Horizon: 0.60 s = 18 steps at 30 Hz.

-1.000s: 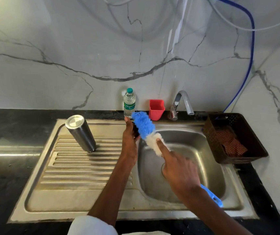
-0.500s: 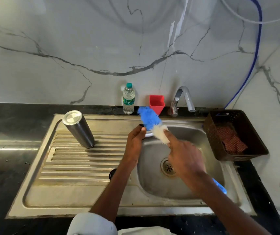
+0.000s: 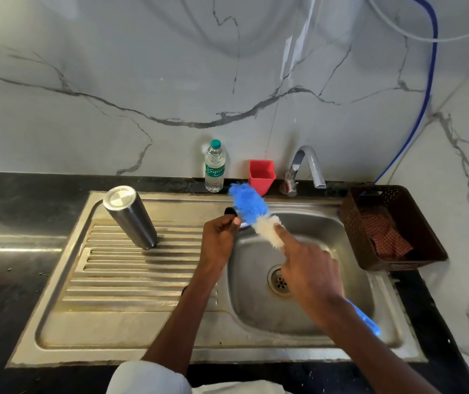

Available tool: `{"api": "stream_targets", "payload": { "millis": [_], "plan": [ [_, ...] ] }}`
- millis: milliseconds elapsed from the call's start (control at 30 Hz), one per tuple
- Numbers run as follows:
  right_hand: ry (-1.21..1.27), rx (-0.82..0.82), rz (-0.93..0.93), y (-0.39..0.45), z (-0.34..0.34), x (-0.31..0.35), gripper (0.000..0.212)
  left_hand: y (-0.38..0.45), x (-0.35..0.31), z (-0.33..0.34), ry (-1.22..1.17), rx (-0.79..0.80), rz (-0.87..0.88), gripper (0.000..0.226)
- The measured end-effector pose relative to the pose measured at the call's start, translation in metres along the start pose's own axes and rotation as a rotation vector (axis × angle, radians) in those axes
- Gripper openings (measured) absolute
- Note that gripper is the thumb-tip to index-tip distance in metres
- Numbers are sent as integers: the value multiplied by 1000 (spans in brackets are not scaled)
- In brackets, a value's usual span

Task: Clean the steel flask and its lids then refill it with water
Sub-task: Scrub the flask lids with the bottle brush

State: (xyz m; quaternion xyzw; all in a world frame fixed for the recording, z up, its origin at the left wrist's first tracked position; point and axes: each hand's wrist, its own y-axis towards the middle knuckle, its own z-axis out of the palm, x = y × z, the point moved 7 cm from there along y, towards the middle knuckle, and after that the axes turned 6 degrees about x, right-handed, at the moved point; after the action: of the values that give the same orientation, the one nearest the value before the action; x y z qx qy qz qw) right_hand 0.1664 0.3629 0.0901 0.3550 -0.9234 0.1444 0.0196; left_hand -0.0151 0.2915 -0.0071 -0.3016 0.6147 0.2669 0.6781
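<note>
Scrubbing a small black lid (image 3: 230, 211) over the sink (image 3: 256, 351), the left hand (image 3: 218, 237) pinches it against the blue-and-white bottle brush (image 3: 253, 214); the right hand (image 3: 310, 268) grips the brush, forefinger along its bristles. The steel flask (image 3: 131, 217) stands inverted on the drainboard, well apart. A wet lid could slip into the basin. The brown basket (image 3: 349, 223) and tap (image 3: 307, 166) crowd the right; the bench (image 3: 14, 200) leftward lies open.
</note>
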Motion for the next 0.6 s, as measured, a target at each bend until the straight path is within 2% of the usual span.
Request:
{"api": "stream_targets", "payload": {
  "millis": [167,267,433,533,600],
  "plan": [
    [-90,52,-83,-18,8,15,78,2,6,-1,144,-12,14,13],
    [-20,27,13,-1,-1,-6,74,2,13,0,206,-29,2,14],
    [-46,46,-90,-18,7,13,78,0,15,5,50,-9,-39,13],
    [42,-5,11,3,-4,-9,73,-5,10,7,-10,14,-36,24],
    [54,-9,-8,2,-4,-6,72,-8,5,8,-72,12,-40,29]
  ]
}}
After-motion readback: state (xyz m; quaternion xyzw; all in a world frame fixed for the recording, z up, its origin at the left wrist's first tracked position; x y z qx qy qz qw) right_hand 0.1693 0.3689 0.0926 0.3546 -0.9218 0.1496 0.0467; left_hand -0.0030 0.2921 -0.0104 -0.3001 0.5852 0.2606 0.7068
